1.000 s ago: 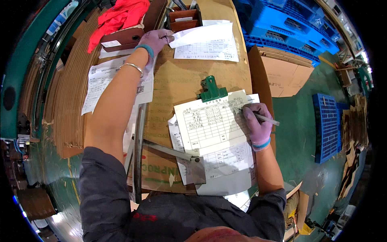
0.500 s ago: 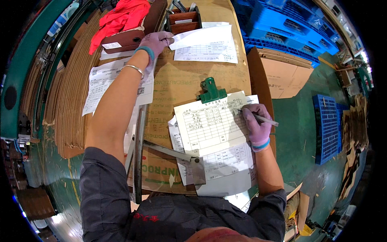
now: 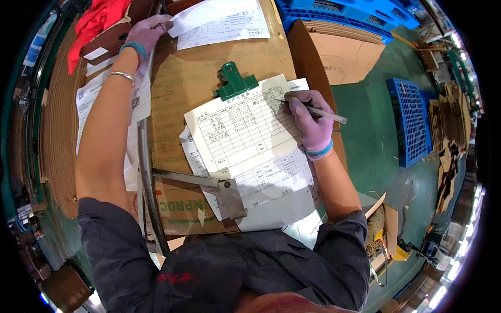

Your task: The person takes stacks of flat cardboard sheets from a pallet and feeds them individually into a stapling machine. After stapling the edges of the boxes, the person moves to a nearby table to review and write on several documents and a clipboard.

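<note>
We've a green floor (image 3: pixel 362 122) spreading on our right — blue pallets (image 3: pixel 342 10) piled beyond; another blue pallet (image 3: pixel 412 122) sits apart; cardboard sheets (image 3: pixel 58 130) stack up at our left; white glare (image 3: pixel 453 269) streaks the right edge.

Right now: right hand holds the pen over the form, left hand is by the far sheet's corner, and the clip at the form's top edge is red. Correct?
One error: the clip is green, not red; the head view shows it. Rest stands: right hand holds the pen over the form, left hand by the far sheet's corner.
</note>
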Demonstrator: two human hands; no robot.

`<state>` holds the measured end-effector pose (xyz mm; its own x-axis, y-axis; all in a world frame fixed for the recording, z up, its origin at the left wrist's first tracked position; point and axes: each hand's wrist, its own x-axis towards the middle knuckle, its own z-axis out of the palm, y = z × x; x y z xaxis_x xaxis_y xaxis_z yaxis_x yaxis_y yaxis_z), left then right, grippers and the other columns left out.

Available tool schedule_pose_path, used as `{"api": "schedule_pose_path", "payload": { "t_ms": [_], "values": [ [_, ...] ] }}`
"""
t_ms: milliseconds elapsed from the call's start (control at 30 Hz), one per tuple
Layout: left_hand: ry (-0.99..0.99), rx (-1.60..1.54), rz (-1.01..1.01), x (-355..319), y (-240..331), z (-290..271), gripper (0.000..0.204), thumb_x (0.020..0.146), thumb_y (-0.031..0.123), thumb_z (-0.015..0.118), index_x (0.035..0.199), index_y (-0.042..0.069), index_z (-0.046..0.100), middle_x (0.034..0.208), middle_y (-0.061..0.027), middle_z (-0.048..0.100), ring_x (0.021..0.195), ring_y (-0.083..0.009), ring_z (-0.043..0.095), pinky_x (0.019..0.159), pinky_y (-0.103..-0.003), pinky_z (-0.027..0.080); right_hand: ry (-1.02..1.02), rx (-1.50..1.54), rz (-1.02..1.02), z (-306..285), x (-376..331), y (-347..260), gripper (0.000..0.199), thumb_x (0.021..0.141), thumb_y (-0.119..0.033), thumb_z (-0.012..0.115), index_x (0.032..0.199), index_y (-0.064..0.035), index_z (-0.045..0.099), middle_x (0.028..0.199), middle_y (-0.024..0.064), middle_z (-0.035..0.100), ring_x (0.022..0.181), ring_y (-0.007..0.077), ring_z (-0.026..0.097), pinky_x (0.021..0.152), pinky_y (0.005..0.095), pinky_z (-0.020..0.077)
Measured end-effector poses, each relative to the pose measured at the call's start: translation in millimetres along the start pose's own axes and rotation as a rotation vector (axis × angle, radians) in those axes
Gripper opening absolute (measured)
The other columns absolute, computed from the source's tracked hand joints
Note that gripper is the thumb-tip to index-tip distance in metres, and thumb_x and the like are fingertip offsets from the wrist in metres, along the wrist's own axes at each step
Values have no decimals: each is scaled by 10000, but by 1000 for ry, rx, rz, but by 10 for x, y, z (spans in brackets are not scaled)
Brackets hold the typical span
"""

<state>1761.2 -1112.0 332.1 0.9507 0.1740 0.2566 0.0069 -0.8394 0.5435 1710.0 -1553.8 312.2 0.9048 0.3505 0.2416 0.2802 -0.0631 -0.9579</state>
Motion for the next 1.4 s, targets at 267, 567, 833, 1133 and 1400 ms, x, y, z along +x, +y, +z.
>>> {"api": "schedule_pose_path", "payload": {
  "t_ms": [267,567,833,1133,1400],
  "values": [
    [-26,-46,-43,5,-188,47,327,900,269,542,1200,170,627,1082,-117,669,1008,-239,618,921,-335,447,-21,-35,-35,15,6,2,123,813,-98,625,856,17,641,763,95,629,680,161,589,647,282,476],
    [-79,7,-39,-27,-184,-23,340,912,156,525,1238,87,594,1123,-63,647,1063,-153,559,971,-294,400,-31,-4,54,19,-3,6,155,816,-114,639,888,21,662,761,78,648,672,130,592,628,272,475],
    [9,-127,-116,-120,435,16,291,876,226,631,1083,24,661,991,-106,689,966,-192,625,890,-302,465,-16,-47,-16,-1,-6,28,180,816,-153,648,892,10,666,779,93,655,691,148,607,642,278,480],
    [-9,-75,-136,-65,179,25,357,886,307,639,1170,90,645,1100,-67,671,1061,-167,586,964,-302,413,-7,-77,-31,56,-12,-14,136,827,-114,622,874,11,644,780,92,641,718,165,600,670,293,478],
    [-12,-65,-125,-102,262,-7,307,874,295,651,1100,88,671,1024,-69,690,961,-148,614,887,-295,459,-31,-51,-1,22,5,-64,127,817,-90,620,876,19,647,758,86,632,679,161,586,646,288,470]
  ]
}}
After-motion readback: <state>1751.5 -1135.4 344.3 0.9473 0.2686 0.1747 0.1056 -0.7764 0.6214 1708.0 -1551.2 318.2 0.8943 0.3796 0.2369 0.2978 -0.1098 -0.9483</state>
